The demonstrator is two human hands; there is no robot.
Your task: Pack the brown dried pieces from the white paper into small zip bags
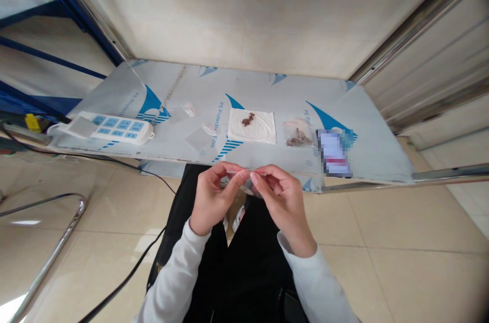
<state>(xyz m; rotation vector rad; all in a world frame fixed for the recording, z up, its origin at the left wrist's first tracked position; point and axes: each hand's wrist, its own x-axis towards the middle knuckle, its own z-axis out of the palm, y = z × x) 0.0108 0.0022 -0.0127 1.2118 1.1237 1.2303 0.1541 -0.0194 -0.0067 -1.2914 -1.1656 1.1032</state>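
Observation:
A small clear zip bag [249, 188] with a red strip along its top is pinched between my two hands, just in front of the table's near edge. My left hand [217, 193] grips the strip between thumb and fingers, and my right hand [281, 200] does the same close beside it. Most of the bag is hidden by my fingers, so its contents cannot be made out. Beyond, a white cloth or paper square [263, 132] carries small brown pieces [248, 119]. To its right lies another zip bag [297, 134] holding brown stick-like bits.
Two flat clear zip bags [199, 137] lie left of the white square. A white and blue power strip [122, 128] sits at the table's left, its black cable [153, 174] hanging past the edge. A phone [333, 154] rests on the right. Metal posts flank the table [367, 129].

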